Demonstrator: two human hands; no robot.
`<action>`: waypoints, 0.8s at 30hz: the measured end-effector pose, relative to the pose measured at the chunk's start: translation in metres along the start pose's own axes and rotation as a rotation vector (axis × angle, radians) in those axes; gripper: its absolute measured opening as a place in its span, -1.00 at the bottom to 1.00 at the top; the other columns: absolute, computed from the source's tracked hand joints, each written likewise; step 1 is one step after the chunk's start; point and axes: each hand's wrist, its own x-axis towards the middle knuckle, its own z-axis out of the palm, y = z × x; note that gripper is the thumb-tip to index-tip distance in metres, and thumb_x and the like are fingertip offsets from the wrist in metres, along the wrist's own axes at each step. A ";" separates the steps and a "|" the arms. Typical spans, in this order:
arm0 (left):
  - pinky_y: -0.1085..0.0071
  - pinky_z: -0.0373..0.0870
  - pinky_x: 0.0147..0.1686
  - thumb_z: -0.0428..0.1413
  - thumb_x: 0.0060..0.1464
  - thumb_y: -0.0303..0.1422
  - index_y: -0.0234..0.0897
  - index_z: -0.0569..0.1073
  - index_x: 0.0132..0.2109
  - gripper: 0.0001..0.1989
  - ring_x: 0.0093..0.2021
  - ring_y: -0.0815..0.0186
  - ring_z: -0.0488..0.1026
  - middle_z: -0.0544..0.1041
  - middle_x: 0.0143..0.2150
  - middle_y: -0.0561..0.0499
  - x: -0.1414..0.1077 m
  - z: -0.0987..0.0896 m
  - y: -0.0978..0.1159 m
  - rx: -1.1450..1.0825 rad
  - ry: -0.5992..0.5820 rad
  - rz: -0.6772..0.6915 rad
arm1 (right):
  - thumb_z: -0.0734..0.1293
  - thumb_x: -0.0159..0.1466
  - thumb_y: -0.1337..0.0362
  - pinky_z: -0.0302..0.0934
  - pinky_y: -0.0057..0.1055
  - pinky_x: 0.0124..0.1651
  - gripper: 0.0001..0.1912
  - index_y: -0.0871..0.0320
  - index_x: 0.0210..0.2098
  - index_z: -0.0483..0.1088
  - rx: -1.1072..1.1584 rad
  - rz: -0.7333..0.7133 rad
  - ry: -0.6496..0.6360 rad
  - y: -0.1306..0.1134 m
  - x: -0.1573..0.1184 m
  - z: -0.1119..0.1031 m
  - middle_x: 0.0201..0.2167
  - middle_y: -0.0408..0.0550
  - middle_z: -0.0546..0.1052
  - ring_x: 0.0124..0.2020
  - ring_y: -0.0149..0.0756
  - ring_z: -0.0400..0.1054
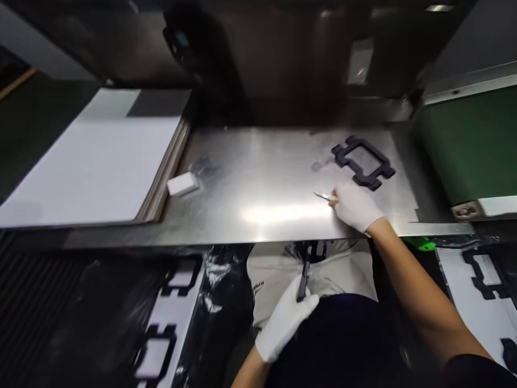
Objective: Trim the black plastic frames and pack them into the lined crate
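My left hand, in a white glove, is low in front of my body. Its fingers are closed on a dark plastic frame, seen nearly edge-on and partly hidden under the table's front edge. Over the metal table my right hand, gloved too, grips a slim pointed tool with a pale metal tip, which looks like a craft knife. The tip points left, apart from the frame. Just beyond that hand, another black frame with notched tabs lies flat on the metal.
The steel tabletop carries a white block. A stack of white sheets is at left, a green-topped box at right. Below, more black frames lie on white sheets, left and right.
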 end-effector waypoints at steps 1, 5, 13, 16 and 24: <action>0.35 0.28 -0.19 0.30 0.13 -0.10 -0.23 0.44 -0.11 -0.65 -0.30 0.30 0.28 0.35 -0.31 0.12 -0.003 0.002 -0.004 -0.025 0.035 -0.002 | 0.37 0.47 0.32 0.32 -0.22 -0.09 -0.87 0.22 -0.03 0.49 -0.011 0.035 0.005 0.005 -0.008 0.001 -0.07 0.26 0.63 -0.10 0.07 0.54; 0.34 0.28 -0.18 0.22 0.02 -0.29 -0.25 0.46 0.23 -0.41 -0.26 0.30 0.26 0.26 -0.26 0.14 -0.008 0.012 -0.016 -0.129 0.116 -0.018 | 0.19 0.61 0.21 0.25 -0.31 -0.28 -0.80 0.11 0.07 0.39 0.157 0.078 -0.035 0.019 -0.075 0.002 -0.26 0.02 0.60 -0.32 -0.09 0.49; 0.29 0.44 -0.09 0.16 -0.01 -0.45 -0.24 0.54 0.03 -0.60 -0.19 0.23 0.46 0.56 -0.17 0.02 0.003 0.033 -0.018 -0.088 0.097 0.088 | 0.04 0.67 -0.10 0.43 -0.26 -0.17 -0.50 0.03 -0.23 0.34 0.664 -0.160 -0.518 -0.002 -0.191 0.095 -0.30 -0.10 0.57 -0.28 -0.16 0.53; 0.25 0.49 -0.03 0.17 0.05 -0.43 -0.23 0.54 0.03 -0.64 -0.13 0.18 0.54 0.60 -0.15 -0.01 0.005 0.036 -0.021 -0.009 0.103 0.098 | 0.03 0.67 -0.01 0.48 -0.13 0.07 -0.55 0.04 -0.13 0.40 0.648 -0.152 -0.438 -0.008 -0.192 0.128 -0.12 0.00 0.62 -0.03 -0.06 0.58; 0.32 0.47 -0.17 0.17 0.10 -0.39 -0.23 0.51 -0.19 -0.89 -0.27 0.25 0.48 0.57 -0.29 0.04 0.006 0.038 -0.018 0.033 0.126 0.066 | 0.11 0.67 0.10 0.49 -0.23 -0.02 -0.60 0.06 -0.06 0.54 0.643 -0.071 -0.426 -0.007 -0.193 0.133 -0.06 0.01 0.68 -0.10 -0.14 0.61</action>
